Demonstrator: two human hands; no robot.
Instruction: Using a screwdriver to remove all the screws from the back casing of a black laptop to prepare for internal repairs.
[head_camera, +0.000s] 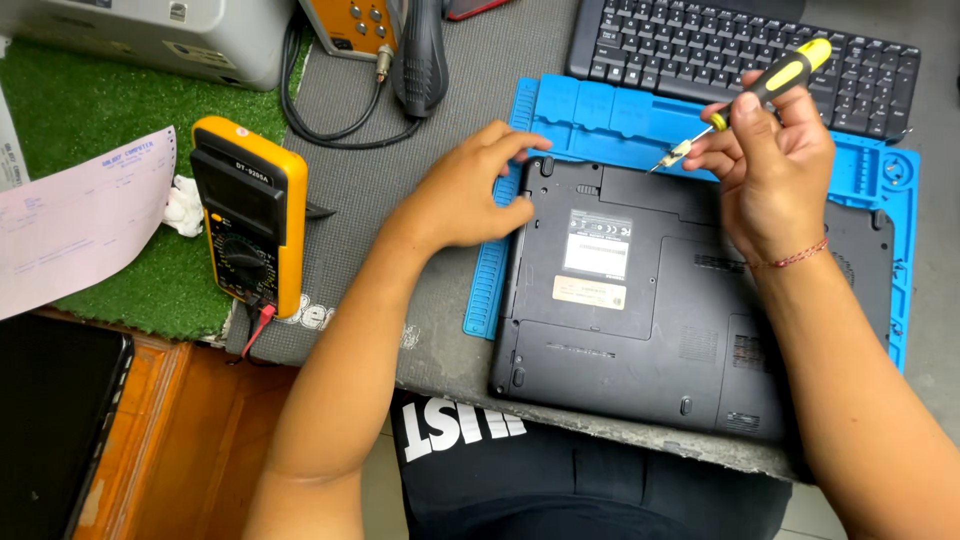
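Right-hand grip (775, 160): fingers closed around a screwdriver (745, 105) with a yellow-and-black handle, held tilted, handle up toward the keyboard, metal tip down and to the left, in the air just above the far edge of the laptop. Left-hand grip (470, 190): holding nothing, fingers loosely spread and curved, fingertips resting on the far left corner of the laptop (680, 310), thumb against its left edge. Laptop lies upside down, dark grey underside up, with a white sticker and a pale yellowish sticker near the middle and vent slots toward the right. Right forearm crosses over its right side; a thin red bracelet (795, 258) sits on that wrist. Laptop rests on a blue work mat (610, 115) with small moulded compartments along its far edge; the mat's left and right strips show beside the laptop. Near edge of the laptop overhangs the grey tabletop (440, 350) slightly. Beyond the mat, a black keyboard (690, 45). To the left, well apart from the laptop, a yellow-cased multimeter (250, 215) lies face up with a red lead at its near end, half on a patch of green artificial turf (90, 110). A pink paper sheet (75, 220) lies over the turf; crumpled white tissue (183, 205) sits between paper and multimeter. Black cable (320, 120) loops at the far side, beside a black handle-shaped tool (420, 50).
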